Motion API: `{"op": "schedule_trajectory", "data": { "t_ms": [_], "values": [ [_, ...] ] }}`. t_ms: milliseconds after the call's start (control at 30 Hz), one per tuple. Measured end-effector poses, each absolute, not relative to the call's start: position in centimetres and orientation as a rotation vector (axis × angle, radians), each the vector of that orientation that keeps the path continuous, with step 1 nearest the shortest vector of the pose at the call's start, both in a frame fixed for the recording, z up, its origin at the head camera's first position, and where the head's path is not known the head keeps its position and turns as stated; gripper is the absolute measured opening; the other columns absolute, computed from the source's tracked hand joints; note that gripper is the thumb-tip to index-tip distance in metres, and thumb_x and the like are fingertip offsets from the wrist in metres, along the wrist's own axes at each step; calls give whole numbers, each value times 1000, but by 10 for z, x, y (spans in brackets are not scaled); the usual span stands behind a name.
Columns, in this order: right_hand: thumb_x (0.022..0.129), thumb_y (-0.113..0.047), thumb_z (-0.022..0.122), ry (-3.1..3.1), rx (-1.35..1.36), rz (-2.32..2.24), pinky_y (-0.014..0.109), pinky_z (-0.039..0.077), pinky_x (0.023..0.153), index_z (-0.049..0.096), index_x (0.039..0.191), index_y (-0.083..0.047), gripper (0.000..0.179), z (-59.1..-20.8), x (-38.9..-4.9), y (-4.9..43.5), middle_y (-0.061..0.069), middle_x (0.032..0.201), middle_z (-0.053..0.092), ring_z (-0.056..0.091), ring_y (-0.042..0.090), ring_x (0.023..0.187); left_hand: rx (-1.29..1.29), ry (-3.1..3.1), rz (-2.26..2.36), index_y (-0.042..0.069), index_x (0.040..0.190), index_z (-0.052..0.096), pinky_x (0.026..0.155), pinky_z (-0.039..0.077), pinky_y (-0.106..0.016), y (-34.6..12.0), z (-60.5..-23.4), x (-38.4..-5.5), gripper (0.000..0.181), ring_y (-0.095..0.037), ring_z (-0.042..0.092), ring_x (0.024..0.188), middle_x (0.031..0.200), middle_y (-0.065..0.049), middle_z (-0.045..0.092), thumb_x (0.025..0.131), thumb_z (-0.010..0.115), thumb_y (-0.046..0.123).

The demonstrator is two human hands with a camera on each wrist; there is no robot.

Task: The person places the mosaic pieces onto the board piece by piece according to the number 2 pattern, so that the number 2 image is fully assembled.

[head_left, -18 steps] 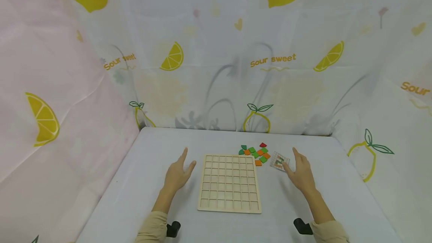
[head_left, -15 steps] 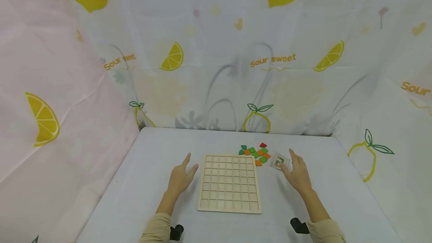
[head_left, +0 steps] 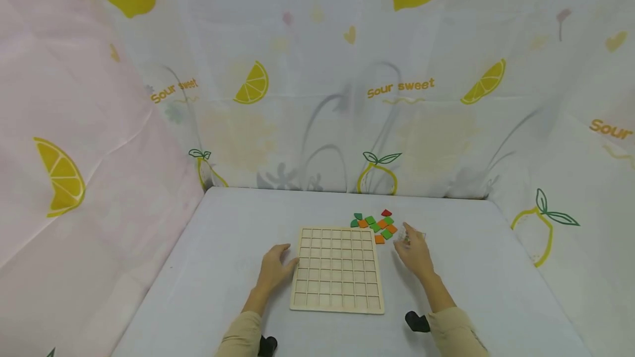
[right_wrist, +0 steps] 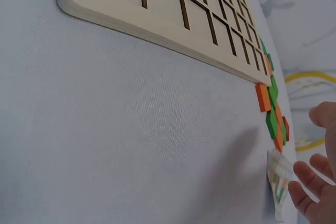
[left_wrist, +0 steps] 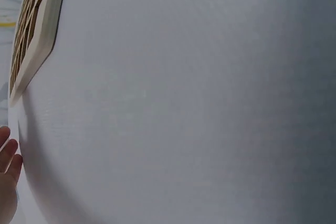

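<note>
A light wooden board (head_left: 337, 269) with a grid of square recesses lies flat on the white table. My left hand (head_left: 274, 270) is at the board's left edge, thumb tip close to the rim and fingers loosely bent. In the left wrist view only some fingers (left_wrist: 8, 153) show at the lower left. Over a small printed pattern card (right_wrist: 280, 174), right of the board, hangs my right hand (head_left: 415, 252), its thumb and fingers spread apart; in the head view it covers much of the card. Both hands hold nothing.
Several flat tiles lie behind the board's far right corner: green tiles (head_left: 387, 233), orange tiles (head_left: 380, 239) and a red piece (head_left: 386, 213). A lemon-print cloth (head_left: 317, 125) hangs behind the table. A black wrist mount (head_left: 417, 322) sits by the right sleeve.
My left hand has moved right and nearer to me, up to the board's left edge. The right hand has moved left, over the card and closer to the tiles. Board and tiles stay put.
</note>
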State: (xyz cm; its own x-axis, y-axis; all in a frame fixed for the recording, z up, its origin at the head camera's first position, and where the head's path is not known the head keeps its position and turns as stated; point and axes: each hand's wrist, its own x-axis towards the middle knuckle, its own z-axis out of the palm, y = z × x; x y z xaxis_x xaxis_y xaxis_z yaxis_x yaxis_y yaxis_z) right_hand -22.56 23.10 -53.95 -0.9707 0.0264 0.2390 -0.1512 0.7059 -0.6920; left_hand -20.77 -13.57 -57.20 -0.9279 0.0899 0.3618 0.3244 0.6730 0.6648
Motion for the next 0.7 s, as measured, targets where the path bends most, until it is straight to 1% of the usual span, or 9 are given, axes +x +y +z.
{"op": "schedule_trajectory", "data": {
  "t_ms": [200, 333, 433, 567, 667, 700],
  "values": [
    [87, -12, 61, -2715, 75, 1121, 53, 51, 84, 39, 137, 7, 58, -544, -235, 220, 32, 122, 51, 57, 41, 100, -396, -2655, -1183, -11, 120, 54, 103, 37, -56, -137, -580, -207, 51, -45, 49, 120, 124, -30, 55, 80, 71, 16],
    [85, -10, 63, -2723, 73, 1080, 49, 53, 79, 42, 134, 8, 56, -544, -240, 213, 31, 119, 54, 58, 38, 93, -485, -2663, -1172, -12, 121, 53, 103, 33, -62, -134, -583, -208, 53, -48, 46, 121, 126, -31, 53, 81, 71, 17],
    [84, -8, 63, -2722, 80, 1037, 47, 52, 73, 44, 132, 10, 55, -545, -243, 208, 30, 116, 56, 57, 34, 87, -494, -2702, -1131, -8, 120, 56, 100, 35, -64, -133, -582, -209, 50, -50, 48, 118, 125, -30, 55, 80, 72, 17],
    [84, -8, 63, -2730, 91, 1033, 51, 51, 81, 46, 130, 11, 53, -545, -249, 201, 31, 118, 56, 57, 39, 97, -432, -2816, -1083, -4, 118, 61, 99, 40, -59, -135, -574, -212, 51, -52, 50, 114, 122, -25, 59, 76, 76, 19],
    [84, -9, 63, -2737, 103, 1007, 56, 48, 87, 48, 127, 10, 49, -546, -254, 197, 31, 118, 57, 54, 43, 106, -411, -2895, -1098, -3, 117, 63, 101, 40, -55, -139, -567, -214, 52, -48, 51, 115, 121, -22, 61, 73, 79, 20],
    [84, -9, 62, -2738, 106, 986, 56, 48, 87, 49, 126, 10, 48, -547, -256, 195, 30, 116, 58, 54, 43, 105, -414, -2909, -1116, -3, 116, 63, 102, 39, -54, -140, -565, -215, 52, -46, 52, 116, 120, -22, 61, 72, 79, 19]
  ]
}}
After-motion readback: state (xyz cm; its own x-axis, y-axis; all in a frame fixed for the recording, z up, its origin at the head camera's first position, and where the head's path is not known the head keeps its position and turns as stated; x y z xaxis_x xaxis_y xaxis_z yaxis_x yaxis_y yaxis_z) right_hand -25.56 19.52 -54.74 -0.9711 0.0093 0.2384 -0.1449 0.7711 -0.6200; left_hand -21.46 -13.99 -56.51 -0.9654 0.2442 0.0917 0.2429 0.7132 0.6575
